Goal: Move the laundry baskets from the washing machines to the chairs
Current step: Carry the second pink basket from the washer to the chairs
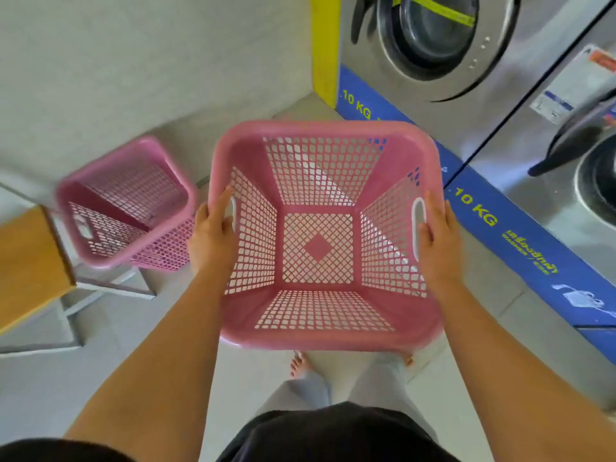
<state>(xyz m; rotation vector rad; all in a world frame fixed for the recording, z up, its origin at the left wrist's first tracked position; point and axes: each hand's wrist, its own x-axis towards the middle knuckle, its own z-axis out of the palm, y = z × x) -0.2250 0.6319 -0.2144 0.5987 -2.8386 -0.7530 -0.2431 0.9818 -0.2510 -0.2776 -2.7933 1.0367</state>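
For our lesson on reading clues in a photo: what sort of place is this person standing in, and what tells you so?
Most likely a self-service laundrette. Two steel front-loading washing machines stand side by side, each with a blue panel marked 10 KG, and there are pink plastic laundry baskets, one held in both hands.

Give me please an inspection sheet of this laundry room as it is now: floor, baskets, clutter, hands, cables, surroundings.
Surface: pale tiled floor, bare where visible.
Job's things: empty pink basket held up in front of the person; second pink basket tilted, further left, beside a wooden seat; whether it rests on a seat is unclear.
Clutter: nothing seen.
Hands: left hand and right hand each grip a side handle of the held basket.
Cables: nothing seen.
Surroundings: two washing machines at right, marked 10 KG; white wall at left.
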